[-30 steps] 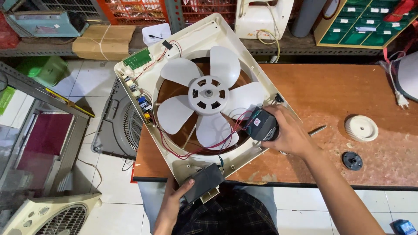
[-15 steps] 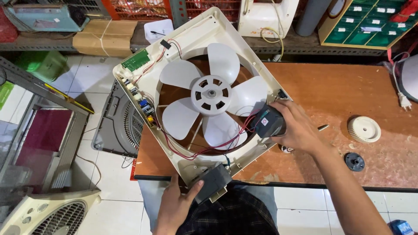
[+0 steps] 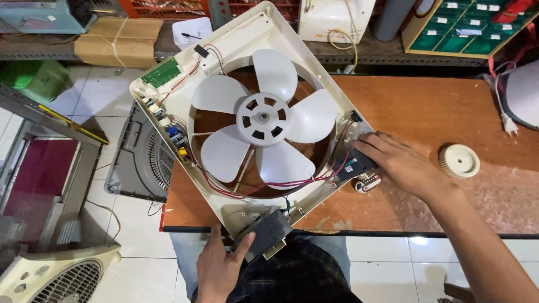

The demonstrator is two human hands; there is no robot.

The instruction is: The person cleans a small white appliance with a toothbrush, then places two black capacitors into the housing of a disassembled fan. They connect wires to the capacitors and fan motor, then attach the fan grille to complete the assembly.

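Observation:
A cream square fan housing (image 3: 314, 73) lies tilted across the left end of a brown wooden table (image 3: 426, 118), overhanging its edge. A white five-bladed fan (image 3: 263, 119) sits in its round opening. My left hand (image 3: 220, 268) grips a dark grey box (image 3: 268, 232) at the housing's near corner. My right hand (image 3: 397, 163) rests on the housing's right corner, fingers on a small black part (image 3: 356, 166) tied to red and black wires (image 3: 292, 182). A green circuit board (image 3: 161, 73) and a row of small components sit on the housing's left rim.
A cream ribbed round cap (image 3: 458, 160) lies on the table to the right. A white plug and cord (image 3: 508, 122) sit at the far right. A grey fan grille (image 3: 135, 163) and another fan casing (image 3: 56, 278) lie on the tiled floor. Shelves with boxes run behind.
My right hand has lowered with the black part to the housing's right corner. My left hand has shifted along the dark grey box. The view has tilted down; the black disc on the table is out of view.

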